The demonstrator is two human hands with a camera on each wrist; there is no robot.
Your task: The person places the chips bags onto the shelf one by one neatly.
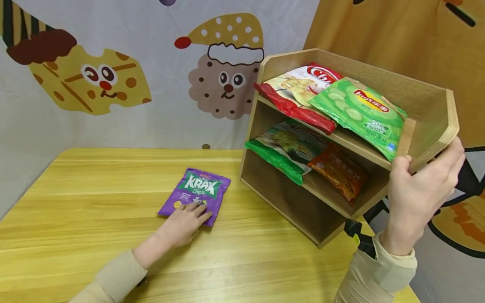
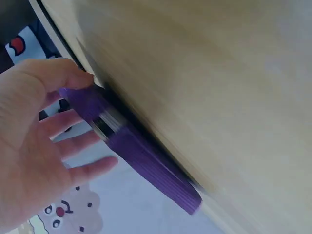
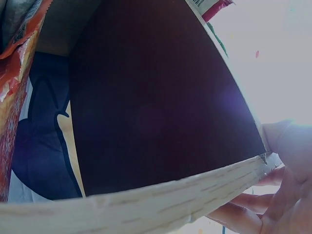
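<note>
On the table lies a purple bag of Krax chips. My left hand rests its fingertips on the near part of that bag. In the left wrist view the thumb touches one end of the purple bag, and the other fingers are spread and fairly straight. My right hand grips the right front edge of a wooden three-level shelf, thumb on the near side and fingers round the outside. The right wrist view shows that hand at the corner of a wooden board.
A red-and-white chip bag and a green Lay's bag lie on the shelf's top level. The middle level holds a green-edged bag and an orange bag. A cartoon-printed cloth hangs behind the table.
</note>
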